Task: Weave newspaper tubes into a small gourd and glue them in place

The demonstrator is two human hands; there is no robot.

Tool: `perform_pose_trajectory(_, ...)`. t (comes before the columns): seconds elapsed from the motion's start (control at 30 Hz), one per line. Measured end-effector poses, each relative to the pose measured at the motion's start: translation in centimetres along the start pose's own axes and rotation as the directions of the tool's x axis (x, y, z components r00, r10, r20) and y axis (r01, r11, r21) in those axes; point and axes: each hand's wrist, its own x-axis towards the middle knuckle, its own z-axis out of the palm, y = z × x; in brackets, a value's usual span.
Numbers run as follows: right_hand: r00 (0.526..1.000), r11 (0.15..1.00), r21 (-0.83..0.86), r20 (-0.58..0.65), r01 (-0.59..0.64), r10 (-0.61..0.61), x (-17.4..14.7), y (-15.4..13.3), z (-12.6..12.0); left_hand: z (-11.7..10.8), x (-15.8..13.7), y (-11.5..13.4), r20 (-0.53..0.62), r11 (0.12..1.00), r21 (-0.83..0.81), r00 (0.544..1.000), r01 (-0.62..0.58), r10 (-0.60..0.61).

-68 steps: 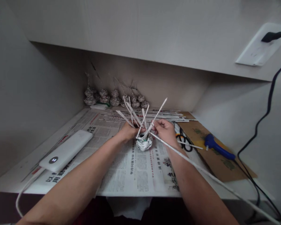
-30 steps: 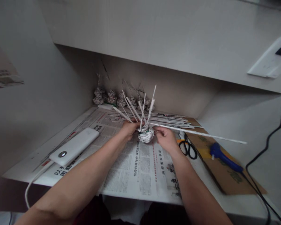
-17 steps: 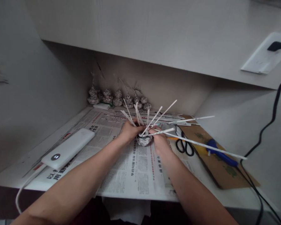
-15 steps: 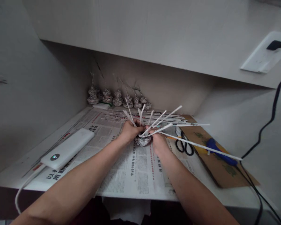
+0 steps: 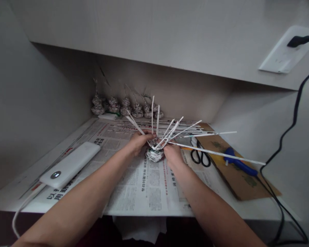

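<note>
Between my two hands sits a small round piece woven from rolled newspaper [image 5: 155, 155], resting over the newspaper sheet [image 5: 134, 197]. Several paper sticks fan up and outward from its top; one long paper stick [image 5: 221, 152] reaches far to the right. My left hand [image 5: 141, 141] grips the left side of the weave, thumb at its rim. On the other side my right hand [image 5: 172, 151] is closed around the bases of sticks at the right rim; its fingertips are partly hidden behind them.
Several woven gourd shapes [image 5: 125, 107] line the back wall. Loose paper sticks [image 5: 144, 126] lie before them. At right are black-handled scissors [image 5: 201, 157], a blue glue gun [image 5: 238, 163] with its cord, and a cardboard sheet [image 5: 247, 187]. A white power bank [image 5: 72, 164] lies left.
The woven piece has turned and tilted slightly between my hands, and its upright sticks now point differently. My left hand has shifted a little left. The whole view has moved slightly.
</note>
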Motion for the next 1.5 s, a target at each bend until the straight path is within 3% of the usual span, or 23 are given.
perform_pose_trajectory(0.2,0.999,0.994,0.108,-0.047,-0.003,0.009,0.8,0.5,-0.8,-0.6,-0.9,1.5,0.162,1.0,-0.006,0.987,-0.02,0.021)
perform_pose_trajectory(0.4,0.997,0.99,0.135,-0.063,-0.028,0.037,1.4,0.1,-1.4,-2.1,-1.6,3.4,0.405,0.999,0.027,0.914,0.027,-0.036)
perform_pose_trajectory(0.53,0.999,0.991,0.129,-0.039,-0.031,0.036,1.1,-0.1,-1.4,-2.5,-1.1,2.8,0.315,0.997,0.055,0.947,0.045,-0.06)
perform_pose_trajectory(0.6,0.999,0.992,0.121,-0.024,-0.025,0.028,1.0,0.0,-1.3,-2.4,-0.7,2.1,0.25,0.994,0.104,0.967,0.01,-0.036)
perform_pose_trajectory(0.87,1.0,0.999,0.042,-0.028,-0.014,0.015,0.8,0.1,-1.1,-1.7,-0.2,1.4,0.202,0.927,0.332,0.973,-0.173,0.109)
perform_pose_trajectory(1.17,0.999,0.998,-0.045,-0.001,0.044,-0.044,0.5,0.0,-1.2,-1.9,-0.1,1.1,0.187,0.952,0.294,0.982,-0.088,0.033)
perform_pose_trajectory(1.5,1.0,0.999,0.023,0.001,-0.023,0.023,0.6,0.3,-0.7,0.1,-0.9,0.7,0.058,0.903,0.377,0.978,-0.206,0.199)
